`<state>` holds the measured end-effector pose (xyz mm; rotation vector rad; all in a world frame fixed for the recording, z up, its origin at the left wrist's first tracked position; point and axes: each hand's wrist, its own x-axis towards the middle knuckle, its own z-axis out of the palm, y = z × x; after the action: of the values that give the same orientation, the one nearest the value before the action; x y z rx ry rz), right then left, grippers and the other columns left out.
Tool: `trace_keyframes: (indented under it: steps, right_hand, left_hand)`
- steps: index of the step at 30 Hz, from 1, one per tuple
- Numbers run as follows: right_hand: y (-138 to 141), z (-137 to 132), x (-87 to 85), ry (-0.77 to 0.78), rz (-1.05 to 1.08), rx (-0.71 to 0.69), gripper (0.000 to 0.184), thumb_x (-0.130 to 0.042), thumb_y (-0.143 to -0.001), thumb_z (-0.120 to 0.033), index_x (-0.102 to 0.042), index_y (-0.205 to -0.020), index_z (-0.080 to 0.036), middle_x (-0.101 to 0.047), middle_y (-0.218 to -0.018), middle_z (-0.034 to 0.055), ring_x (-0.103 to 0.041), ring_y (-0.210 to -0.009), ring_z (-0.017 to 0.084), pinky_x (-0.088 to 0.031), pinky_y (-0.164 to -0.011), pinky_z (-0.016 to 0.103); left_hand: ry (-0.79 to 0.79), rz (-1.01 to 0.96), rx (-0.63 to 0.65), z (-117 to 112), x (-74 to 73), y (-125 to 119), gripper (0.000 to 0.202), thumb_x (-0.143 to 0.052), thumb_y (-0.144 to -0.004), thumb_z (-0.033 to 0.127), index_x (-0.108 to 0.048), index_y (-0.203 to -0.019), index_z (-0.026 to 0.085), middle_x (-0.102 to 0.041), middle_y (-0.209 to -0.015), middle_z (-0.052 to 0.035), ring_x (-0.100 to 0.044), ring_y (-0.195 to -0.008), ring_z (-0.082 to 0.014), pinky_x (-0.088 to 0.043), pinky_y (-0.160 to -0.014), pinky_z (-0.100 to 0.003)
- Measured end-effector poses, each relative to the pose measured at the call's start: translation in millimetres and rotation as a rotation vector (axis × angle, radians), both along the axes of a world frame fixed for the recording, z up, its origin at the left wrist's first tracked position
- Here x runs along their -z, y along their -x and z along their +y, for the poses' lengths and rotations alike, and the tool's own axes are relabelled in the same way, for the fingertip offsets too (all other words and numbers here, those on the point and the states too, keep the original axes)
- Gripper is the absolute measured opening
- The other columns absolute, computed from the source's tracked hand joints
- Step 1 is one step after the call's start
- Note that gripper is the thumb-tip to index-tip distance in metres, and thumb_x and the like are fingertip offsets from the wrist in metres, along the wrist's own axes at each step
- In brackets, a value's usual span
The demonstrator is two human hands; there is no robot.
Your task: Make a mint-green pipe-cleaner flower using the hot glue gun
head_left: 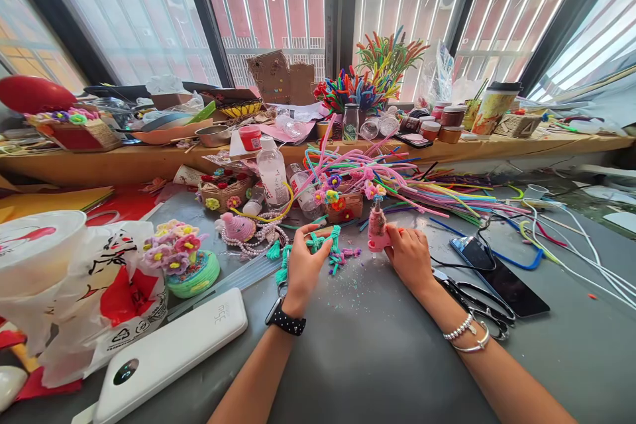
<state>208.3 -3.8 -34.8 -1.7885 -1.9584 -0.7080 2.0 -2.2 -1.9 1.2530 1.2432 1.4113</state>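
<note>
My left hand (304,266) rests on the grey table with its fingers curled round teal pipe-cleaner pieces (325,243), and more teal bits lie to its left. My right hand (408,255) grips a small pink fuzzy figure (377,230) that stands upright on the table. The two hands are about a hand's width apart. Small coloured trimmings (348,271) are scattered between them.
Long pipe cleaners (427,195) fan out behind the hands. A phone (499,276) and scissors (484,311) lie on the right, a white power bank (171,351) and plastic bags (94,291) on the left. Flower baskets (226,193), bottles (273,175) and a cluttered wooden shelf (149,162) stand beyond.
</note>
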Motion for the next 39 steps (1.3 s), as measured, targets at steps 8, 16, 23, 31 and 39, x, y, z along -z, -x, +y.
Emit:
trace_keyframes:
  steps: [8, 16, 23, 31, 39]
  right_hand:
    - [0.9, -0.6, -1.7, 0.016, -0.011, 0.011, 0.023, -0.049, -0.077, -0.017, -0.052, -0.1, -0.019, -0.06, -0.073, 0.0038, -0.05, -0.072, 0.021, -0.027, -0.075, 0.031]
    - [0.1, -0.6, -1.4, 0.002, -0.001, 0.018, 0.024, -0.048, -0.079, -0.015, -0.051, -0.102, -0.019, -0.06, -0.074, 0.004, -0.05, -0.072, 0.021, -0.028, -0.076, 0.032]
    - [0.8, -0.2, -2.6, -0.003, -0.005, 0.018, 0.026, -0.048, -0.078, -0.013, -0.052, -0.103, -0.019, -0.062, -0.073, 0.0038, -0.052, -0.073, 0.02, -0.027, -0.084, 0.034]
    - [-0.5, 0.2, -1.2, 0.006, -0.01, 0.018, 0.027, -0.049, -0.077, -0.012, -0.052, -0.103, -0.019, -0.062, -0.073, 0.0034, -0.053, -0.073, 0.021, -0.026, -0.086, 0.033]
    - [-0.7, 1.3, 0.3, -0.016, -0.009, 0.023, 0.025, -0.05, -0.077, -0.013, -0.053, -0.101, -0.019, -0.062, -0.073, 0.0018, -0.052, -0.072, 0.019, -0.024, -0.086, 0.032]
  left_hand:
    - [-0.001, 0.042, -0.008, 0.0, -0.3, 0.4, 0.041, -0.066, -0.065, 0.031, -0.048, -0.099, 0.019, -0.066, -0.088, -0.0047, -0.061, -0.079, -0.0148, -0.045, -0.068, -0.026]
    - [0.0, 0.001, 0.007, 1.6, 0.9, 1.3, 0.041, -0.067, -0.064, 0.03, -0.048, -0.099, 0.018, -0.066, -0.088, -0.0053, -0.061, -0.08, -0.0155, -0.046, -0.066, -0.026]
    - [-0.008, 0.072, -0.015, 1.7, 1.1, 1.5, 0.039, -0.065, -0.066, 0.03, -0.048, -0.099, 0.019, -0.067, -0.088, -0.0045, -0.06, -0.072, -0.0124, -0.045, -0.061, -0.023]
    - [-0.003, 0.007, -0.01, 2.0, 0.8, 2.3, 0.04, -0.067, -0.064, 0.031, -0.049, -0.098, 0.019, -0.067, -0.085, -0.004, -0.061, -0.072, -0.0128, -0.047, -0.064, -0.025]
    - [0.01, -0.056, -0.018, 0.2, -1.8, 1.2, 0.043, -0.07, -0.06, 0.029, -0.051, -0.097, 0.017, -0.066, -0.084, -0.0041, -0.061, -0.068, -0.0122, -0.048, -0.065, -0.026]
